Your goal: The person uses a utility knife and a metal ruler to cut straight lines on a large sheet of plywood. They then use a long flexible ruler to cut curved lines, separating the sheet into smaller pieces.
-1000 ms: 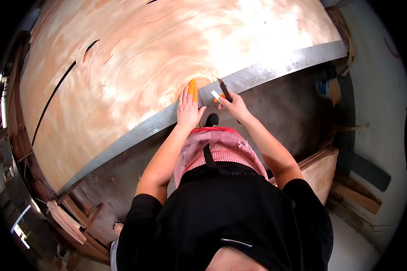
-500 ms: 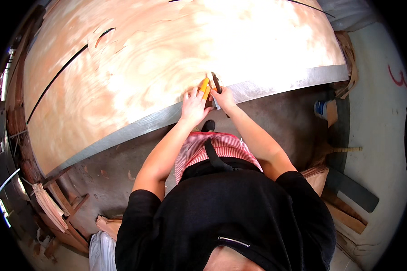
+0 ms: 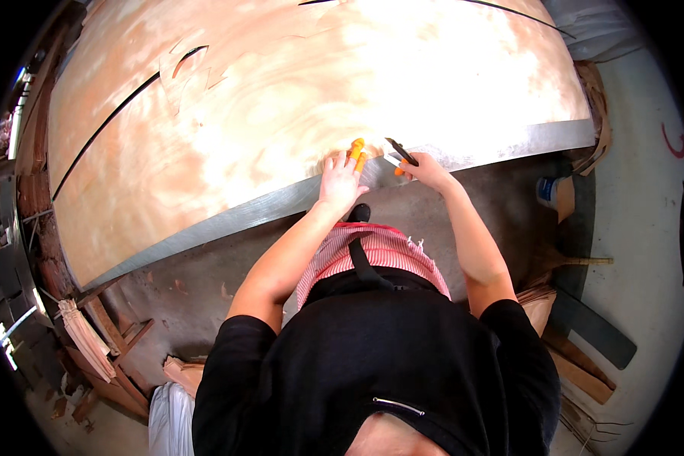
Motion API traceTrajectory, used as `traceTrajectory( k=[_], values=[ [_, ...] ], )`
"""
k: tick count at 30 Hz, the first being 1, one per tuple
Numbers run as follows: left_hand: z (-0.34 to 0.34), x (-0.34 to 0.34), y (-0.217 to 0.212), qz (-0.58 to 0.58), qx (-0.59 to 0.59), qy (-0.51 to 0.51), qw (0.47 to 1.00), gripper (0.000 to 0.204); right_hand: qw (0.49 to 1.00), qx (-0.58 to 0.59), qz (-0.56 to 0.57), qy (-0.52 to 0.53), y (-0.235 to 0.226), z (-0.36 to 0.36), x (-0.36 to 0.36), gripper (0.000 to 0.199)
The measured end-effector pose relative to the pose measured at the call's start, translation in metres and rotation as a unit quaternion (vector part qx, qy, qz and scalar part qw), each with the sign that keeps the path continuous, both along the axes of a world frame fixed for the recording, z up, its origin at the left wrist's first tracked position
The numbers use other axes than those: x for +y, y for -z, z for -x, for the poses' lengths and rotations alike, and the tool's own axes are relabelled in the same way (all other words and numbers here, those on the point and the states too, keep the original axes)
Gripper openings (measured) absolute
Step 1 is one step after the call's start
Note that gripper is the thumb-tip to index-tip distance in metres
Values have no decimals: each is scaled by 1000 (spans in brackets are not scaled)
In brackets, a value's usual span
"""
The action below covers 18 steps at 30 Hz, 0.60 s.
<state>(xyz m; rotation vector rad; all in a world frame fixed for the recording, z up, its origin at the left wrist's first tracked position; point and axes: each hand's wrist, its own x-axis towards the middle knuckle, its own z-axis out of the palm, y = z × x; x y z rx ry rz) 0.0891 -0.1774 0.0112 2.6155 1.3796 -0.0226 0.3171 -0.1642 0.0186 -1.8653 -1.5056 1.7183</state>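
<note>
I see the left hand (image 3: 340,181) pressed flat on the veneer (image 3: 281,114) at centre frame, orange finger guards (image 3: 356,152) on two fingers. The right hand (image 3: 425,171) is clamped on a knife (image 3: 400,152) just beside it, at the table (image 3: 228,220) edge. Risks: blade slipping toward the left fingers; thin sheet tearing along its splits.

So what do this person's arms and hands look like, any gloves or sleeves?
Both forearms are bare below short black sleeves. No full gloves: the left hand wears orange caps on two fingertips. The right hand looks bare; no watch or rings show.
</note>
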Motion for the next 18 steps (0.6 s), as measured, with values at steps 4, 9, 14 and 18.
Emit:
traceTrajectory(
  k=[4, 9, 14, 18],
  values=[
    [34, 5, 0, -8, -182, -92, 979, 53, 986, 157, 26, 46, -18, 36, -12, 17],
    [80, -6, 11, 2, -201, -196, 960, 57, 981, 155, 28, 110, 7, 107, -5, 16],
    [58, -12, 2, 18, -192, -106, 975, 65, 990, 65, -2, 124, 29, 123, 0, 17],
    [50, -17, 6, 19, -138, -88, 986, 69, 987, 81, -3, 136, 21, 124, -2, 20]
  ],
)
